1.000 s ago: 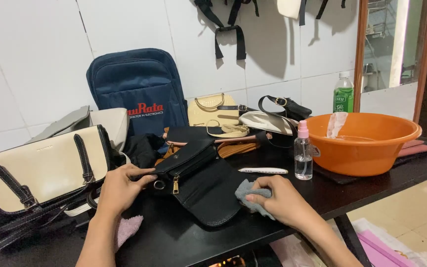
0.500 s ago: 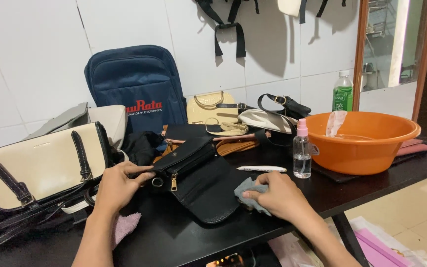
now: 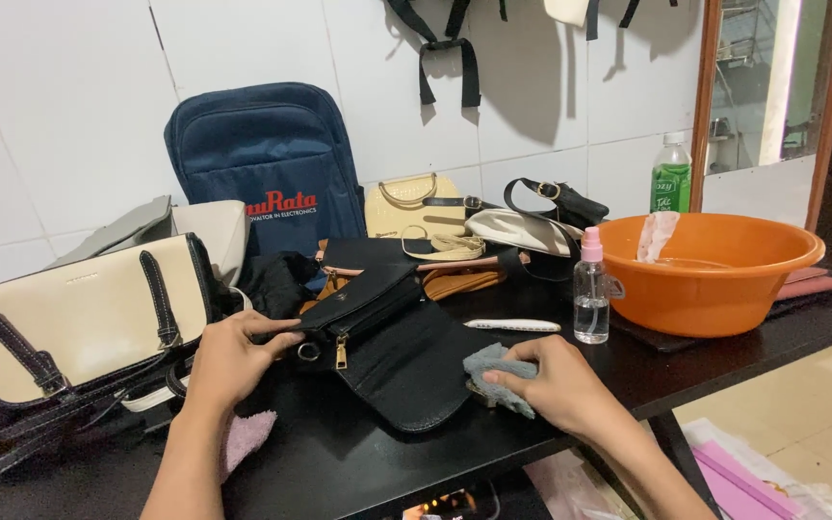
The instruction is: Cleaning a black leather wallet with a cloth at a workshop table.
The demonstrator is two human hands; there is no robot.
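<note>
Fingers [image 3: 522, 371] press grey cloth [image 3: 495, 374] | black purse [image 3: 392, 356] | green-labelled bottle [image 3: 670, 173]

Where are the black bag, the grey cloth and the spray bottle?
black bag [image 3: 406, 371], head view, on its open front flap
grey cloth [image 3: 495, 366], head view, on the bunched part left of the fingers
spray bottle [image 3: 590, 308], head view, on its clear body

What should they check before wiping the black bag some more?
1. Left hand steadies the black bag: ok.
2. Right hand has the grey cloth on the bag's flap: ok.
3. Bag lies flat on the table: ok.
4. Spray bottle stands upright, close by: ok.
5. Cloth damp enough: cannot tell.
6. Orange basin sits away from the table's front edge: ok.
</note>
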